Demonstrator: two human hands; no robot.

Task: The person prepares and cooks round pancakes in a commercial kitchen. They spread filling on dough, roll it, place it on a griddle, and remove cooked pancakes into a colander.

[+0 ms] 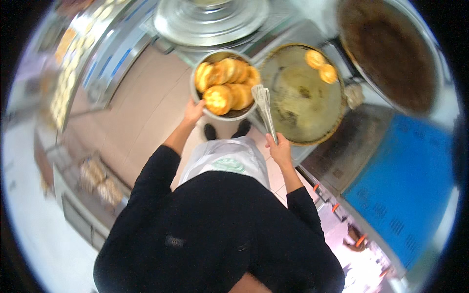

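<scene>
My left hand (194, 110) grips the near left rim of a round metal pot (230, 118). Golden-brown flatbreads (217, 99) fill the pot, several of them stacked on edge in two rows. In my right hand (280, 147) are metal tongs (266, 110), their tips over the pot's right rim beside the breads. Just right of the pot lies a wide round pan (293, 99) with a greasy, yellowish surface. Two golden flatbreads (321, 66) rest at its far right side, touching each other.
A large metal lid (212, 25) covers something at the back. Far right stands a dark round griddle (388, 55), with a blue mat (406, 175) on the counter below it. Pale dough rounds (67, 80) line a table at left. Wrapped packages (100, 181) sit on a lower-left shelf.
</scene>
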